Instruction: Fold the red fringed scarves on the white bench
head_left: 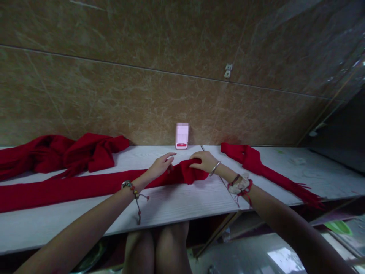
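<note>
A long red scarf point(71, 189) lies stretched flat along the white tabletop, its right end bunched or folded over. My right hand point(203, 161) grips that bunched end, fingers curled on the cloth. Just left of it, my left hand point(162, 166) hovers over or rests lightly on the scarf with thumb and fingers apart; whether it touches the cloth I cannot tell. The scarf's left end runs out of view.
A crumpled red scarf point(94, 152) lies at the back left. Another red scarf point(253, 160), knotted or folded with a fringe, lies at right, its fringe near the front edge. A phone point(182, 136) leans against the brown wall point(142, 95). The white table point(182, 205) ends above my knees.
</note>
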`<move>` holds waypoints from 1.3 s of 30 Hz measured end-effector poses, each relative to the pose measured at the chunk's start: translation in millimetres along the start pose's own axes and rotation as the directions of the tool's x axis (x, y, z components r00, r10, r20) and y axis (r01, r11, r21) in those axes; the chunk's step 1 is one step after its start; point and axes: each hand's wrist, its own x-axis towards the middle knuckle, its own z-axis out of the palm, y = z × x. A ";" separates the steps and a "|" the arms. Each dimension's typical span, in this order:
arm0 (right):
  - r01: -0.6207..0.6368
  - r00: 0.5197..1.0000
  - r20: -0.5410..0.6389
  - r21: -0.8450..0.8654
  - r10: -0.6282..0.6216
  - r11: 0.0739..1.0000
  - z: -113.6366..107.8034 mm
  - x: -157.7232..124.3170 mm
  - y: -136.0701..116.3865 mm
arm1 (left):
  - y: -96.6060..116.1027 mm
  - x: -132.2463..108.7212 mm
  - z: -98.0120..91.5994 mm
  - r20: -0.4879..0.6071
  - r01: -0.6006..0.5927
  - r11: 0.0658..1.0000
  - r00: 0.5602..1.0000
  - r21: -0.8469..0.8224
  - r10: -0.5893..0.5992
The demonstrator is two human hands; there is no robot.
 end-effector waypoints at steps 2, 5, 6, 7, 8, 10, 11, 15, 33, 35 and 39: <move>0.119 0.992 0.012 0.121 -0.122 0.985 17.0 -1.5 -14.1 | 4.3 -3.4 -1.8 0.068 0.114 0.987 0.992 -0.114 -0.107; 0.270 0.939 0.166 0.189 -0.302 0.944 33.7 -5.1 -22.9 | 0.5 -12.9 -3.3 0.143 0.194 0.972 0.974 -0.135 -0.175; 0.289 0.928 0.189 0.180 -0.322 0.940 35.5 -5.8 -23.0 | -1.8 -15.7 -3.1 0.168 0.199 0.972 0.970 -0.127 -0.177; 0.294 0.927 0.193 0.159 -0.321 0.943 35.7 -5.9 -22.4 | -4.0 -17.8 -2.5 0.184 0.206 0.971 0.966 -0.120 -0.182; 0.288 0.932 0.186 0.134 -0.310 0.948 34.8 -5.6 -21.6 | -5.6 -18.9 -1.6 0.188 0.222 0.968 0.962 -0.115 -0.198; 0.279 0.939 0.179 0.099 -0.293 0.955 32.0 -4.3 -20.9 | -6.6 -17.7 0.6 0.135 0.278 0.956 0.955 -0.099 -0.264; 0.278 0.940 0.180 0.089 -0.290 0.956 31.0 -3.6 -21.3 | -5.9 -15.8 1.6 0.083 0.303 0.950 0.951 -0.075 -0.296; 0.280 0.940 0.174 0.098 -0.294 0.955 30.8 -2.2 -22.4 | 0.4 -6.6 4.3 -0.064 0.293 0.952 0.956 0.090 -0.288; 0.161 0.889 0.269 0.575 -0.371 0.802 79.5 114.8 -39.1 | 7.2 -49.1 -118.9 0.053 0.135 0.933 0.985 0.332 -0.162; 0.140 0.890 0.268 0.610 -0.369 0.780 87.0 129.7 -57.6 | 9.6 -56.9 -141.1 0.031 0.186 0.908 0.977 0.376 -0.213; 0.096 0.906 0.217 0.730 -0.363 0.677 99.7 150.8 -84.5 | 14.1 -67.7 -171.8 0.031 0.149 0.850 0.981 0.506 -0.190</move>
